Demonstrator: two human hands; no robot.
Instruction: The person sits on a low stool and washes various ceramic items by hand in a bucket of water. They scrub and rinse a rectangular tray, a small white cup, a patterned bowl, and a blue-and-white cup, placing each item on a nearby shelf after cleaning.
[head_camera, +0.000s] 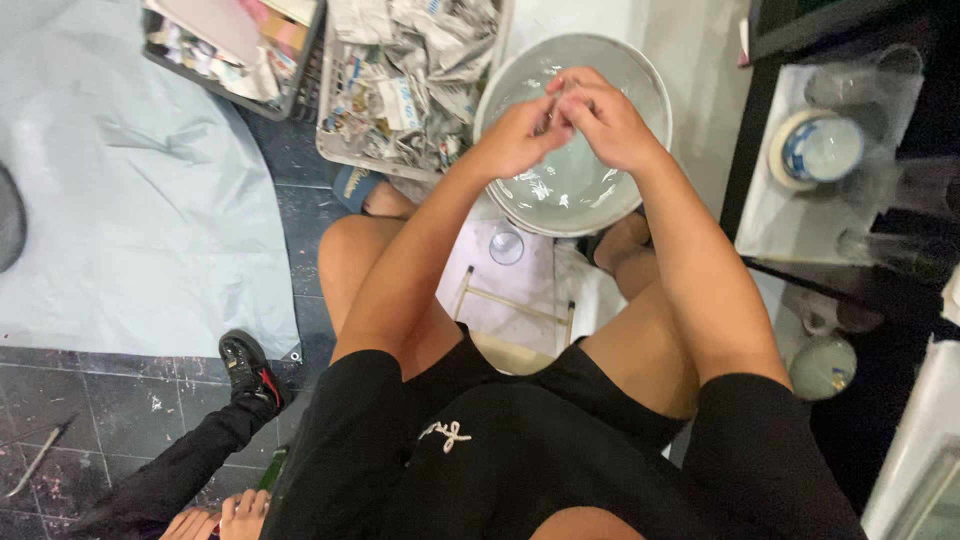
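Hands over basin.
My left hand (518, 135) & right hand (603, 118) touch, fingers pinched together above grey basin (640, 75); pinched item too small to ID.

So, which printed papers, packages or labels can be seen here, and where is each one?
Crumpled grey printed newspaper: fills the pale tray beside the basin, top centre.
Loose pink and white paper sheets: in the dark tray, top left.
No screen or sign shows.
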